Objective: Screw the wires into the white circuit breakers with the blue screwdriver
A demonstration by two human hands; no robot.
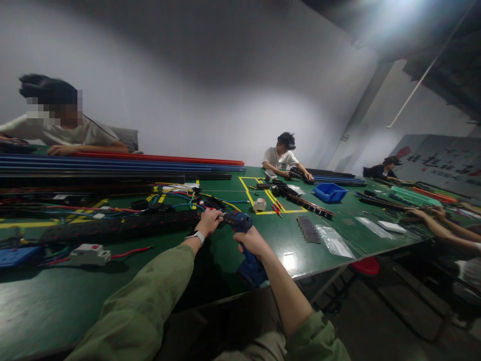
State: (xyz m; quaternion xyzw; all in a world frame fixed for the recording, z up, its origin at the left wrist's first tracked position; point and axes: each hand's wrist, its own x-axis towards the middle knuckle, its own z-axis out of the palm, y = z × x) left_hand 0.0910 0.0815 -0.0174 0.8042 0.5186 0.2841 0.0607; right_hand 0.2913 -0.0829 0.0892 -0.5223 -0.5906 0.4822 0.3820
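My right hand (252, 242) is wrapped round the grip of a blue cordless drill (246, 250), whose nose points left. My left hand (209, 221), with a watch on the wrist, is closed at the drill's tip, where it meets the right end of a long black perforated rail (124, 225). What the left fingers pinch is too small to make out. Red, blue and yellow wires (176, 198) lie just behind the rail.
A green table (56, 301) carries long red, blue and black strips (124, 165) at the back, a white breaker (89, 253) on the left, a blue bin (329, 192) and plastic bags (334, 241) to the right. Other people sit at the far left, across the table and at the right.
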